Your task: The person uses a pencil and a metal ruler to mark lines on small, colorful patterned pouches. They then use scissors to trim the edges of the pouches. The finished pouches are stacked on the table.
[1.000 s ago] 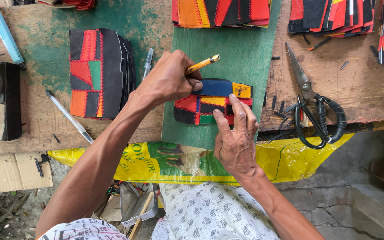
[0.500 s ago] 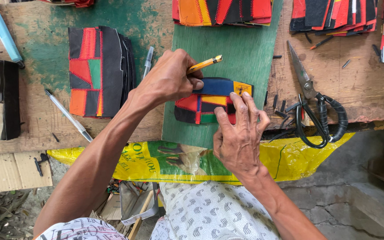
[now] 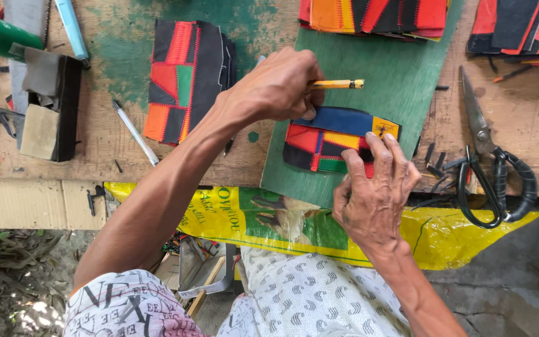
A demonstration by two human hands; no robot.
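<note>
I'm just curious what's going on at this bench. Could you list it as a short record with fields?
Left hand: grips a yellow pencil, tip hidden, over the patchwork piece
Right hand: fingers press the multicoloured stitched patchwork piece flat
Surface: green board on worn wooden bench
Nearby: black-handled scissors at right; patchwork stack at left

Your stitched patchwork piece (image 3: 335, 140) is matt cloth on a smooth painted green board (image 3: 400, 81); beside the board, rough worn wood counter (image 3: 107, 143), dull metal scissors (image 3: 481, 134).
</note>
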